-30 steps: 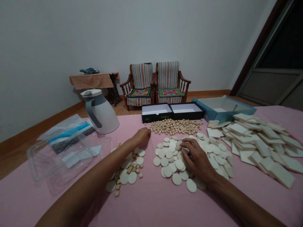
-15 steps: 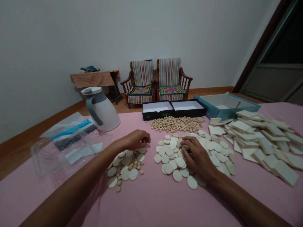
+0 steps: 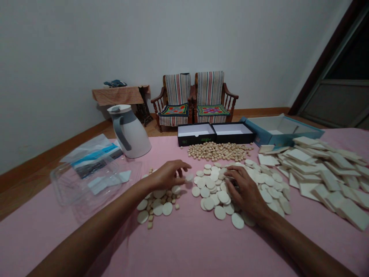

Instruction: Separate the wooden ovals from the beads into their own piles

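Observation:
My left hand (image 3: 173,175) hovers at the inner edge of the left mixed heap, thumb and fingers apart. Just beyond its thumb tip is a pale round disc (image 3: 189,178), blurred and apparently clear of the fingers. Under this hand lie wooden discs (image 3: 158,207) mixed with small wooden cubes (image 3: 150,217). My right hand (image 3: 245,192) rests over a larger pile of pale wooden discs (image 3: 220,212), fingers curved and a gap between thumb and forefinger. Its fingertips touch discs at the pile's middle; what lies under the palm is hidden.
Small wooden pieces (image 3: 219,151) lie before two black box halves (image 3: 196,134). A blue box (image 3: 276,135) stands behind stacked square wooden tiles (image 3: 325,169). At left are a white jug (image 3: 134,138), clear plastic trays (image 3: 69,188) and a blue-white packet (image 3: 95,157) on the pink cloth (image 3: 184,246).
My left hand has opened from a curled shape, and a blurred disc now shows beside its thumb. My right hand keeps nearly the same place on the discs. The view has shifted slightly left.

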Action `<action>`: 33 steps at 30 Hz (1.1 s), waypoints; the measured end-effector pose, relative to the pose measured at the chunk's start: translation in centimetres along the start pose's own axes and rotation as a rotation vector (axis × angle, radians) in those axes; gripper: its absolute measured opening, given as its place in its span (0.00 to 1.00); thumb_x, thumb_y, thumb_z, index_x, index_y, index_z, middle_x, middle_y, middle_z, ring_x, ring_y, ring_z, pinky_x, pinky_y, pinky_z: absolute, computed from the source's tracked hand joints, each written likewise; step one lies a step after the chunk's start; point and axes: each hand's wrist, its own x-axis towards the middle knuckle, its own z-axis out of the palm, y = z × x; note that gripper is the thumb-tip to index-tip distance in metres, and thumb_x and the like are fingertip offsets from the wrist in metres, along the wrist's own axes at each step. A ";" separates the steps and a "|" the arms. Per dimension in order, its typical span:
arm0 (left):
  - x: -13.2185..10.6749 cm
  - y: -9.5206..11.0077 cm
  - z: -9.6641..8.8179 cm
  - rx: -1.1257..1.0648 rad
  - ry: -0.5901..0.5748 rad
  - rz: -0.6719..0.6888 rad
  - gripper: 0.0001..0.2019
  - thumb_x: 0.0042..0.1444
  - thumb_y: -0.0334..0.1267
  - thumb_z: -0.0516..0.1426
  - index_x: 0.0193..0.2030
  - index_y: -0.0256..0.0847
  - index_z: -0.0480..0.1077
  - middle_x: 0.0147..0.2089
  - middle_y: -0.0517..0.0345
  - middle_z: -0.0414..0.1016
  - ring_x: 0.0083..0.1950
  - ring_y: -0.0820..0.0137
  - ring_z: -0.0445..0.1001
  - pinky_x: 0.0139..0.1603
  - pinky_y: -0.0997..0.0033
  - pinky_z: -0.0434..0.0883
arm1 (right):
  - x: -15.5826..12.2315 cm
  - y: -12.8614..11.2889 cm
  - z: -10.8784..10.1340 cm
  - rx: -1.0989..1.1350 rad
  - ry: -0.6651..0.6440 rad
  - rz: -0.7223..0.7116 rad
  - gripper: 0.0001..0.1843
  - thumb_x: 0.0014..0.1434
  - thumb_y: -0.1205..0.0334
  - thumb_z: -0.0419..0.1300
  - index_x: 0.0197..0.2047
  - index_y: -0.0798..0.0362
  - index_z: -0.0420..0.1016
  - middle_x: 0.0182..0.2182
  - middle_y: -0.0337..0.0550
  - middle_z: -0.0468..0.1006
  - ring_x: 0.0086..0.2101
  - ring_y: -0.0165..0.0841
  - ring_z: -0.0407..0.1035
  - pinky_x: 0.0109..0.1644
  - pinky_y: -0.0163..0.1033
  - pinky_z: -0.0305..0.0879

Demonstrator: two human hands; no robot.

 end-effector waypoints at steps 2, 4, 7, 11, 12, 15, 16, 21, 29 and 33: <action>-0.2 0.6 -0.7 -0.031 0.031 0.023 0.17 0.53 0.33 0.58 0.51 0.40 0.69 0.45 0.53 0.74 0.37 0.73 0.73 0.35 0.76 0.68 | 0.0 0.1 0.0 0.000 -0.004 -0.003 0.10 0.61 0.66 0.51 0.44 0.53 0.69 0.47 0.51 0.68 0.48 0.41 0.66 0.50 0.50 0.67; -0.6 0.8 -1.0 0.052 -0.052 0.029 0.13 0.53 0.30 0.57 0.46 0.40 0.73 0.42 0.54 0.75 0.36 0.72 0.73 0.36 0.76 0.67 | 0.0 0.1 0.0 -0.001 -0.004 -0.008 0.10 0.61 0.66 0.50 0.45 0.53 0.69 0.47 0.51 0.67 0.48 0.40 0.65 0.51 0.50 0.67; -1.3 0.5 -0.6 0.187 -0.244 0.040 0.14 0.48 0.26 0.58 0.42 0.42 0.75 0.39 0.56 0.75 0.35 0.71 0.72 0.36 0.75 0.66 | -0.1 0.1 0.0 -0.017 -0.007 -0.021 0.11 0.60 0.67 0.51 0.45 0.53 0.69 0.48 0.51 0.67 0.49 0.41 0.65 0.51 0.51 0.66; -1.9 0.3 0.6 0.254 -0.290 0.046 0.16 0.43 0.24 0.58 0.40 0.43 0.75 0.40 0.56 0.74 0.39 0.68 0.72 0.39 0.74 0.67 | -0.4 -0.2 0.0 -0.066 -0.065 -0.062 0.13 0.59 0.67 0.53 0.48 0.52 0.69 0.49 0.51 0.67 0.50 0.42 0.64 0.53 0.52 0.64; -1.9 0.4 0.7 0.263 -0.299 0.040 0.17 0.43 0.24 0.58 0.40 0.43 0.75 0.40 0.55 0.74 0.40 0.68 0.72 0.39 0.74 0.67 | -0.4 -0.3 0.0 -0.075 -0.081 -0.067 0.13 0.59 0.67 0.53 0.48 0.52 0.69 0.49 0.51 0.68 0.51 0.42 0.63 0.53 0.53 0.63; -1.8 0.9 0.6 0.291 -0.345 0.011 0.18 0.42 0.23 0.58 0.40 0.43 0.74 0.41 0.55 0.73 0.40 0.67 0.73 0.37 0.74 0.66 | -0.6 -0.4 0.2 -0.079 -0.096 -0.072 0.13 0.60 0.66 0.53 0.48 0.52 0.69 0.49 0.51 0.68 0.50 0.42 0.63 0.53 0.53 0.63; -1.8 1.0 0.6 0.304 -0.352 0.006 0.19 0.41 0.22 0.58 0.40 0.43 0.74 0.42 0.55 0.73 0.39 0.67 0.73 0.36 0.74 0.66 | -0.6 -0.4 0.2 -0.076 -0.095 -0.070 0.12 0.60 0.66 0.53 0.48 0.52 0.69 0.49 0.51 0.68 0.50 0.42 0.64 0.53 0.53 0.63; -1.5 1.2 1.0 0.424 -0.312 0.031 0.14 0.43 0.23 0.56 0.38 0.40 0.71 0.40 0.53 0.71 0.38 0.65 0.72 0.34 0.71 0.66 | -0.5 -0.2 0.2 -0.059 -0.084 -0.063 0.12 0.61 0.66 0.52 0.47 0.51 0.69 0.49 0.50 0.68 0.50 0.41 0.65 0.53 0.51 0.65; -0.4 2.1 1.1 0.313 -0.161 0.080 0.09 0.51 0.29 0.56 0.40 0.39 0.69 0.40 0.53 0.71 0.37 0.68 0.71 0.35 0.72 0.66 | -0.4 -0.5 0.0 -0.045 -0.064 -0.048 0.11 0.60 0.66 0.52 0.45 0.51 0.70 0.48 0.50 0.69 0.49 0.41 0.66 0.52 0.51 0.66; -0.2 2.3 0.0 0.102 0.028 0.132 0.14 0.54 0.29 0.55 0.48 0.40 0.69 0.45 0.53 0.73 0.41 0.70 0.72 0.41 0.73 0.67 | -0.3 -0.5 -0.1 -0.036 -0.072 -0.042 0.11 0.61 0.67 0.51 0.45 0.52 0.70 0.48 0.50 0.69 0.50 0.41 0.65 0.53 0.50 0.66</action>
